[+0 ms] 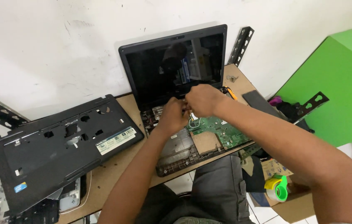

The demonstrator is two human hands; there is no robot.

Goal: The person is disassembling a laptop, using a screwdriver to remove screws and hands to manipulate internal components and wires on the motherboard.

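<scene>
An opened laptop (176, 62) stands on a small wooden table (114, 166), its dark screen upright against the wall. Its base is uncovered, showing a green circuit board (221, 128) and a bare grey metal area (180, 147). My left hand (172, 116) and my right hand (203, 99) meet over the rear of the base near the hinge, fingers pinched together. What they pinch is too small to tell. The removed black top cover (55, 145) lies on the table to the left.
A black slotted metal bracket (240, 45) leans on the wall behind the table. A green panel (337, 83) stands at right. A flat black part (259, 101) lies at the table's right edge. A cardboard box (288, 199) with green and yellow tape rolls (279, 187) sits on the floor.
</scene>
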